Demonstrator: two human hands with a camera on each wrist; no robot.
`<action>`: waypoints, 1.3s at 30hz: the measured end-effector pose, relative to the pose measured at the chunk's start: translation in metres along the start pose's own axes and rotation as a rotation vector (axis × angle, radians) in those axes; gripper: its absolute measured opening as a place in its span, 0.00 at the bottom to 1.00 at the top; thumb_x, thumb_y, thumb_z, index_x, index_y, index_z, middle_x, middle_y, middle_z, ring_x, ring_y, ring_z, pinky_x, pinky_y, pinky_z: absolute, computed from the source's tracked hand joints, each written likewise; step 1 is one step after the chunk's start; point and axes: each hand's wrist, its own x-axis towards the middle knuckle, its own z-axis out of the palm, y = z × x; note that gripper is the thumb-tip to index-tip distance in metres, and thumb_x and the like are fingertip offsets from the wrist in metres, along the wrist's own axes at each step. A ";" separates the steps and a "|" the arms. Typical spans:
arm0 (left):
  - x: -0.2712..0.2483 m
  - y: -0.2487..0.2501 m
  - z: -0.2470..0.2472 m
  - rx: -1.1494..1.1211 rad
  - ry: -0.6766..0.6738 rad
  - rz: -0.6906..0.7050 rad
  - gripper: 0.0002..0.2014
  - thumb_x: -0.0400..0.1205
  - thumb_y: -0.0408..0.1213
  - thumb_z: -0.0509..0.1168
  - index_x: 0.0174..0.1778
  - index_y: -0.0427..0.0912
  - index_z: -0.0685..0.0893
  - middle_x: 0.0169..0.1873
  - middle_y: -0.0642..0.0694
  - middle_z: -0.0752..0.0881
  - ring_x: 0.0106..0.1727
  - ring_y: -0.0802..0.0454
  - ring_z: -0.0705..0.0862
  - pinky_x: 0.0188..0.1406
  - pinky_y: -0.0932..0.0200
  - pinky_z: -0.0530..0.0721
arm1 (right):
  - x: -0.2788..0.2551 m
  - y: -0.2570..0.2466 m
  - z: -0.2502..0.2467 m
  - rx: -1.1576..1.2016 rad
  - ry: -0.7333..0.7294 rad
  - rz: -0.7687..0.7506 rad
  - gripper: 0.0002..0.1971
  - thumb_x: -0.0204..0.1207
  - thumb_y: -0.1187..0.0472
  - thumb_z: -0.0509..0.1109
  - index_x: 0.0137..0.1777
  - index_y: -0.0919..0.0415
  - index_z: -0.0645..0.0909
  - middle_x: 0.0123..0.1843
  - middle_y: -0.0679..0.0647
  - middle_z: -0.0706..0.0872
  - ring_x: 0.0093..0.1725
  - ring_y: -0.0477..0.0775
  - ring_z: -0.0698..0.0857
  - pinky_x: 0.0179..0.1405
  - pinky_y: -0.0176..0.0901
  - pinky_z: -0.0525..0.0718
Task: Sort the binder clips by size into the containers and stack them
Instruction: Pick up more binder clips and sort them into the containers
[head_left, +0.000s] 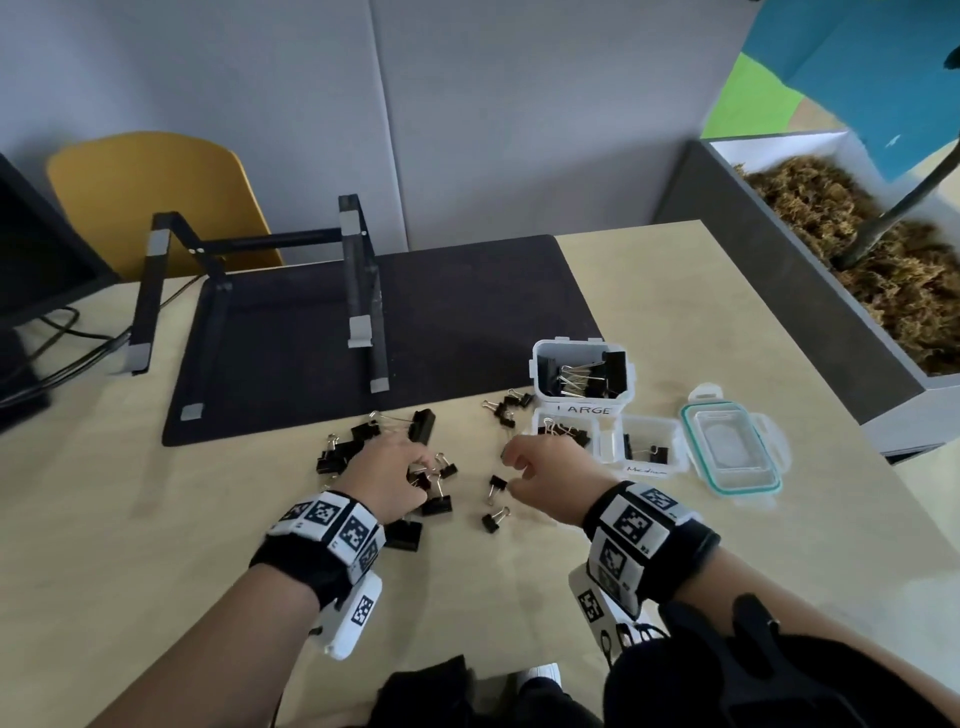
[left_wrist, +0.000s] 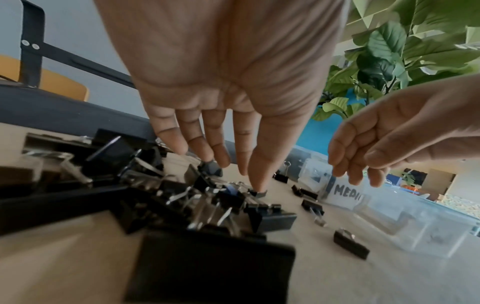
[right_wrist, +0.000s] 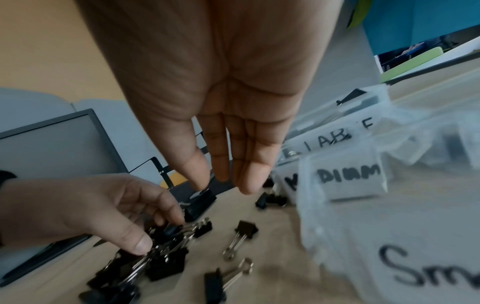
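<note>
Many binder clips (head_left: 387, 470) lie loose on the table (head_left: 156, 519), left of three clear containers (head_left: 582, 374). Left hand (head_left: 387, 475), fingers extended, touches the pile. Right hand (head_left: 545, 478) hovers, fingers relaxed, holding nothing. Only the right wrist view shows the "Small" label (right_wrist: 426, 267).

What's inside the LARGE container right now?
The LARGE container holds several big black binder clips with silver handles, piled loosely. Its near wall hides the bottom, so an exact count isn't possible.
</note>
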 end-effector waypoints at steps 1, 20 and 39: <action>-0.002 -0.004 0.002 0.003 -0.015 0.012 0.17 0.73 0.35 0.69 0.58 0.51 0.84 0.59 0.51 0.76 0.65 0.53 0.74 0.68 0.58 0.72 | 0.001 -0.004 0.006 -0.012 -0.017 0.005 0.15 0.75 0.60 0.65 0.62 0.57 0.79 0.60 0.53 0.84 0.56 0.54 0.83 0.53 0.44 0.83; -0.030 -0.040 0.005 -0.002 -0.088 0.187 0.27 0.64 0.53 0.78 0.58 0.54 0.79 0.59 0.56 0.74 0.64 0.55 0.71 0.66 0.57 0.73 | 0.029 -0.043 0.067 -0.231 -0.057 0.004 0.15 0.75 0.65 0.60 0.61 0.60 0.76 0.58 0.58 0.77 0.55 0.62 0.82 0.48 0.49 0.81; -0.014 -0.047 0.004 0.119 0.214 0.121 0.21 0.78 0.51 0.64 0.66 0.50 0.75 0.63 0.52 0.77 0.65 0.50 0.73 0.65 0.56 0.72 | 0.028 -0.041 0.061 -0.140 0.015 0.095 0.18 0.73 0.56 0.64 0.63 0.60 0.73 0.57 0.57 0.79 0.53 0.58 0.81 0.48 0.47 0.83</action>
